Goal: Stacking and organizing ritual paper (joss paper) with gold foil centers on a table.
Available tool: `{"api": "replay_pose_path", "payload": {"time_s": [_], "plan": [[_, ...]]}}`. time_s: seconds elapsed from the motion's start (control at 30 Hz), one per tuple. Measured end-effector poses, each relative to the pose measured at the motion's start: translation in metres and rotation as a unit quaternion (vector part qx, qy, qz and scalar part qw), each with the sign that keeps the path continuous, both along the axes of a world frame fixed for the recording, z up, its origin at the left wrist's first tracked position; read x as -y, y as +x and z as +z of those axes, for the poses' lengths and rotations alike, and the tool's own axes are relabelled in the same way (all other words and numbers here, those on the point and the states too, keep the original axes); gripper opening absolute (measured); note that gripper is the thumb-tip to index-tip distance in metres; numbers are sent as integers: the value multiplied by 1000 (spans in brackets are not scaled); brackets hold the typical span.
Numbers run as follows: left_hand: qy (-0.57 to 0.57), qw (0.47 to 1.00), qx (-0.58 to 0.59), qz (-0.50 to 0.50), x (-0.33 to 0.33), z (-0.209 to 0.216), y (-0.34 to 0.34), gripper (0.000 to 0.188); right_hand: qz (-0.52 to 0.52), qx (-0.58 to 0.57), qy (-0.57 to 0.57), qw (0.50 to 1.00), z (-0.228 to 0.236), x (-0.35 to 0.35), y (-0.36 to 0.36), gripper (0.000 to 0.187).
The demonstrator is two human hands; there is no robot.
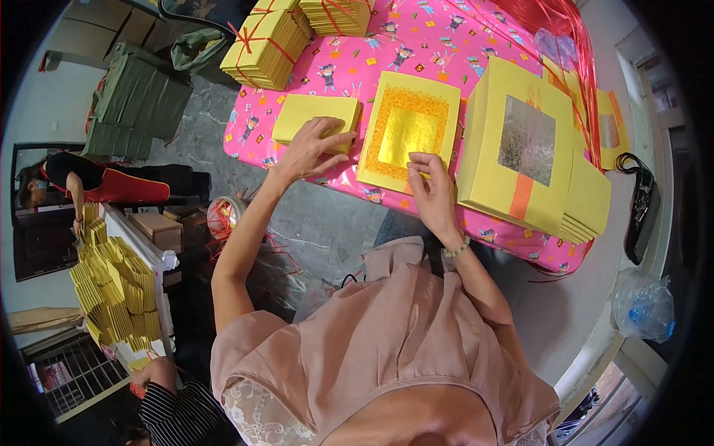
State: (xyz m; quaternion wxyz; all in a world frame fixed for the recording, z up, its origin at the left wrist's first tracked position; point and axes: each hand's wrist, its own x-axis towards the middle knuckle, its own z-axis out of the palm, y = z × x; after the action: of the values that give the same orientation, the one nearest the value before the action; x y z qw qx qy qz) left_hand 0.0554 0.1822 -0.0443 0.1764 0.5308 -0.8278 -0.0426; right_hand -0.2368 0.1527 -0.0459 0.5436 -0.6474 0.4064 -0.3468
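My left hand (321, 151) lies over the right end of a small yellow paper stack (301, 117), fingers spread and slightly bent. To its right is a yellow sheet (390, 93) with an orange speckled border around a gold foil square (409, 134); whether it lies on others like it, I cannot tell. Above the sheet's lower right part is my right hand (433, 192), its fingers loosely curled and the thumb a little apart. Nothing shows between them. Farther right stands a thick stack of yellow paper (483, 149), topped by a sheet with a silver foil square (526, 140).
Yellow bundles tied with red string (271, 48) stand at the far left of the pink patterned table (349, 67). Red string (539, 26) heaps at the far right. Leftward, two other people work beside a table piled with yellow paper bundles (119, 290).
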Motion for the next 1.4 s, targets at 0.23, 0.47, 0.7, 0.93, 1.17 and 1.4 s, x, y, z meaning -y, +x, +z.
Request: {"api": "replay_pose_path", "payload": {"time_s": [0.23,0.47,0.7,0.93,1.17,1.4], "plan": [[-26,997,-20,65,0,-8,-14,43,1,0,-19,1000,2,0,0,23],[-27,996,-26,75,-1,-14,-15,41,17,-63,-139,988,18,-6,-12,27],[-63,995,-26,72,0,10,-26,42,87,-232,-295,923,17,-13,-24,41],[-4,994,-96,-53,-14,24,-76,48,104,-271,-319,902,7,-12,-24,41],[24,997,-63,-43,-13,16,-84,41,90,-242,-313,914,7,-13,-23,29],[97,975,-199,-4,-10,13,-78,26,67,-236,-310,918,7,-12,-20,20]]}}
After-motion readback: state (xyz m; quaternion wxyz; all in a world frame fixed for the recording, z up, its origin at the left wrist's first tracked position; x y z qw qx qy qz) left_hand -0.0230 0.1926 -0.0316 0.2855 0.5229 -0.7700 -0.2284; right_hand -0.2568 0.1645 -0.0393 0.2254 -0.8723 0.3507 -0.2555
